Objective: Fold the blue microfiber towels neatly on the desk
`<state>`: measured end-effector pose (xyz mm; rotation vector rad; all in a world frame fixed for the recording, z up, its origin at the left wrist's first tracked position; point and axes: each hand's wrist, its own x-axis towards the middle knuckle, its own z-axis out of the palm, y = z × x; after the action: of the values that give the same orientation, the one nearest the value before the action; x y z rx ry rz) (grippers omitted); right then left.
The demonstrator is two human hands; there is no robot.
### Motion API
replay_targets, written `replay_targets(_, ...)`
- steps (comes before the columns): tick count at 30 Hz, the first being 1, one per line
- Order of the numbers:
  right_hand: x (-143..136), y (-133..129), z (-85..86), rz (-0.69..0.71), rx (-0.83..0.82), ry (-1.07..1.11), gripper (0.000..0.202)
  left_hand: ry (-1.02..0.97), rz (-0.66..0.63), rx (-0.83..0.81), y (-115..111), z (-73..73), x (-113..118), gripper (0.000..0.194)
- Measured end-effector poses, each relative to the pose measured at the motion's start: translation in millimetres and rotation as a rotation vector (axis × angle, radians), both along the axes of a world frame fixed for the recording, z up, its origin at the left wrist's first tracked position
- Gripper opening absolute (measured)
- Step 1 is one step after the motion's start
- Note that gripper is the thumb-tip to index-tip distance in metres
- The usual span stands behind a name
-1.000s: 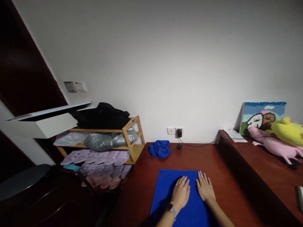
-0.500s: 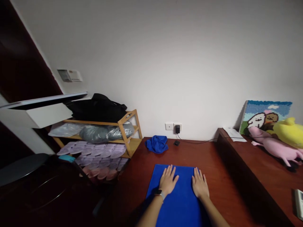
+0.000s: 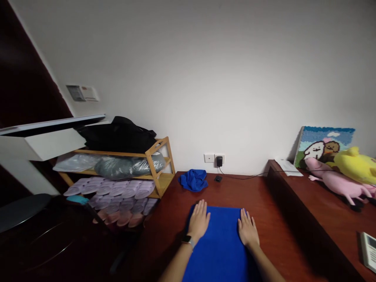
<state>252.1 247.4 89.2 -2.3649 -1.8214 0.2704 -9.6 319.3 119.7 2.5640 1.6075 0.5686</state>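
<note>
A blue cloth (image 3: 221, 243) lies spread flat on the reddish-brown wooden table (image 3: 164, 225), running down past the bottom of the view. My left hand (image 3: 199, 219), with a watch on its wrist, rests flat over the cloth's far left corner, fingers stretched forward. On the far right corner lies my right hand (image 3: 248, 229), palm down and open, its fingers along the edge. Neither hand grips anything. Beyond them, near the wall, sits a crumpled blue cloth (image 3: 194, 180).
A small black object (image 3: 217, 179) lies below a plugged-in charger (image 3: 219, 160), whose cable runs right. At right, a raised surface holds plush toys (image 3: 337, 176), a picture (image 3: 324, 145) and a calculator-like device (image 3: 368, 250). A wooden rack (image 3: 167, 182) with slippers (image 3: 117, 188) stands left.
My left hand has slid left, from inside the cloth to its far left corner. The right hand stays in place. The view has shifted slightly.
</note>
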Motion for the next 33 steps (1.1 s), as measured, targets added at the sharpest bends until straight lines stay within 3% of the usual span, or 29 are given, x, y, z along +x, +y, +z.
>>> replay_targets(3, 3, 0, -3.7, 0.018, -0.013, -0.009, 0.065, -0.115, -0.181, 0.004, -28, 8.3, 75, 0.061)
replay_targets(5, 5, -2, -7.8, 0.05, -0.022, -0.03, 0.064, -0.143, -0.289, -0.07, -46, 3.8, 122, 0.061)
replay_targets(7, 7, -4, -12.1, 0.086, -0.018, -0.063, 0.066, -0.125, -0.307, -0.127, -57, -7.6, 153, 0.063)
replay_targets(9, 7, -4, -14.5, 0.093, -0.011, -0.094, 0.068, -0.093, -0.284, -0.166, -60, -20.4, 163, 0.066)
replay_targets(11, 6, -4, -13.7, 0.078, -0.033, -0.11, 0.067, -0.052, -0.276, -0.172, -56, -29.2, 154, 0.066)
replay_targets(13, 4, -3, -10.5, 0.052, -0.059, -0.115, 0.065, -0.001, -0.274, -0.141, -47, -32.4, 131, 0.065)
replay_targets(21, 3, 0, -7.6, 0.002, -0.017, -0.036, 0.067, 0.153, 0.052, -0.095, 15, -21.2, -17, 0.071)
replay_targets(24, 4, 1, -11.4, -0.001, -0.009, -0.022, 0.067, 0.16, 0.106, -0.087, 28, -16.1, -51, 0.069)
replay_targets(26, 4, 2, -13.9, -0.003, -0.004, -0.02, 0.067, 0.159, 0.109, -0.073, 27, -13.3, -51, 0.068)
replay_targets(28, 5, 3, -16.1, -0.003, 0.004, -0.016, 0.067, 0.154, 0.088, -0.05, 16, -12.5, -30, 0.069)
replay_targets(33, 5, 3, -17.0, 0.003, 0.01, -0.032, 0.066, 0.046, -0.193, 0.004, -45, -23.8, 75, 0.065)
